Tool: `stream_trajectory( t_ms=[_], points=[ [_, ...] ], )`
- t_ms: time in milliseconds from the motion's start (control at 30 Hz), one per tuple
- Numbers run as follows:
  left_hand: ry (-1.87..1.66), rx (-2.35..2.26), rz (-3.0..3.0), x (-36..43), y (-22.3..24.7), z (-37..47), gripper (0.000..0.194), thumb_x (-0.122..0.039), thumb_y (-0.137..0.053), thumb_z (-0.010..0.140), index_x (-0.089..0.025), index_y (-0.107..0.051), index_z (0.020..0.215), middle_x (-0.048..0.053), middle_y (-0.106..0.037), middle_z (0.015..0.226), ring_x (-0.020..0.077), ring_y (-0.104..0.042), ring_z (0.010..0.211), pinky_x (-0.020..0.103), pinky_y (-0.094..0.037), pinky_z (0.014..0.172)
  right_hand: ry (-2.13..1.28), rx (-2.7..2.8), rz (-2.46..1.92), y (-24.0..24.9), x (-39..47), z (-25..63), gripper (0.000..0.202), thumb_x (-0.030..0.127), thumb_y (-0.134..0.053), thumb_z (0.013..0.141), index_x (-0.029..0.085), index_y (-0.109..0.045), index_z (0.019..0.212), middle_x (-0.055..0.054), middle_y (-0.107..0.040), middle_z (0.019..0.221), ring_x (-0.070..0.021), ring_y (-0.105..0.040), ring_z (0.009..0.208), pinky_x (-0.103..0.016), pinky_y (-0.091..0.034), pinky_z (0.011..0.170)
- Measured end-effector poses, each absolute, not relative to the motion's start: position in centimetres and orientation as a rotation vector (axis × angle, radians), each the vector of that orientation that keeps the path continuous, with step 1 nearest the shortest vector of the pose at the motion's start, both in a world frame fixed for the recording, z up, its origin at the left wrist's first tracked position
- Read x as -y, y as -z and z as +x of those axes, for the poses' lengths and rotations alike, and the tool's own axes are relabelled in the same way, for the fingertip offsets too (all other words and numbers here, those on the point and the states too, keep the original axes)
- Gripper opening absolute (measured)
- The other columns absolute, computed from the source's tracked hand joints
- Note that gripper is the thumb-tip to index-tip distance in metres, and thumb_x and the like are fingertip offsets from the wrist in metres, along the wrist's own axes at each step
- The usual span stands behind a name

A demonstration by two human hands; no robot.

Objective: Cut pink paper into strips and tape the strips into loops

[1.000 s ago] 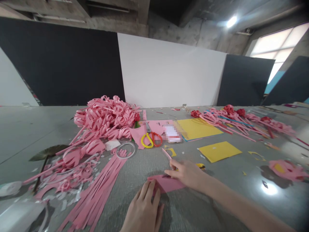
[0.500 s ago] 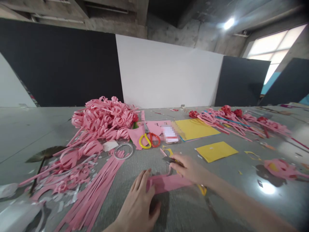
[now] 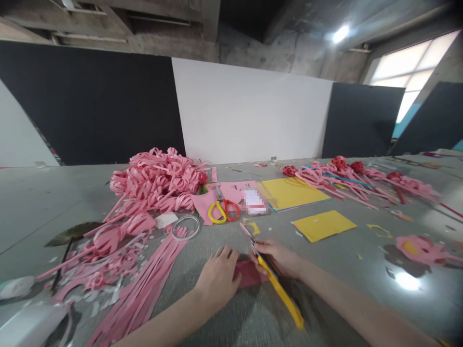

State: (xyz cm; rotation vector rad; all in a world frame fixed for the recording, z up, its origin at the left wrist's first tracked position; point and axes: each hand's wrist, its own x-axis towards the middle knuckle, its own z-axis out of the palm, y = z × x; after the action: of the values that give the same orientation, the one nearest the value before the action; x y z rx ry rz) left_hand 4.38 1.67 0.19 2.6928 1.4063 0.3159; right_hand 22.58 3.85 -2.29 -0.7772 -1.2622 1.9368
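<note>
My left hand [image 3: 219, 273] is closed at the left end of a folded pink paper strip [image 3: 252, 274], its fingers bent and its thumb on the near edge. Some of the strip is hidden under that hand. On the strip's right side, the curled fingers of my right hand [image 3: 273, 255] are around the upper end of a long yellow-and-dark utility knife [image 3: 284, 292]. The knife lies slanted, its yellow body reaching toward me. A thin pink sliver [image 3: 245, 230] lies just beyond the right fingers. Motion blurs the fingertips somewhat.
Scissors [image 3: 223, 212] with yellow and red handles lie ahead, beside a phone [image 3: 255, 201]. Left are a tape ring [image 3: 185, 228], pink strips [image 3: 152, 279] and a heap of pink paper loops [image 3: 159, 176]. Yellow sheets [image 3: 324, 225] and paper flowers [image 3: 421, 249] lie right.
My right hand has turned and shifted a little nearer, bringing the long yellow knife body into view. My left hand has drawn its fingers in on the strip and its forearm now shows.
</note>
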Motion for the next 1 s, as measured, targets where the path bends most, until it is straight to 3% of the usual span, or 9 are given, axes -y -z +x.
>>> stream_trajectory(
  t_ms=[400, 1000],
  points=[
    [-0.255, -1.445, 2.717, -3.1, 0.9, 5.0, 0.015, -0.016, -0.039, 0.081, -0.018, -0.053, 0.083, 0.004, -0.058, 0.083, 0.0181, -0.055, 0.077, 0.028, -0.041, 0.067, -1.964, 1.221, -0.755, 2.8, -4.1, 22.7, 0.026, 0.039, -0.056, 0.074, 0.017, -0.042, 0.072, 0.004, -0.053, 0.06, -0.0074, -0.049, 0.039, -0.018, -0.032, 0.036],
    [-0.292, -1.386, 2.713, -3.2, 1.2, 4.8, 0.018, -0.02, -0.037, 0.084, -0.018, -0.055, 0.083, 0.004, -0.059, 0.085, 0.0179, -0.054, 0.081, 0.029, -0.04, 0.072, -1.944, 1.279, -0.796, 2.7, -3.9, 22.5, 0.026, 0.038, -0.056, 0.074, 0.017, -0.041, 0.073, 0.003, -0.055, 0.059, -0.0071, -0.049, 0.039, -0.018, -0.035, 0.038]
  ],
)
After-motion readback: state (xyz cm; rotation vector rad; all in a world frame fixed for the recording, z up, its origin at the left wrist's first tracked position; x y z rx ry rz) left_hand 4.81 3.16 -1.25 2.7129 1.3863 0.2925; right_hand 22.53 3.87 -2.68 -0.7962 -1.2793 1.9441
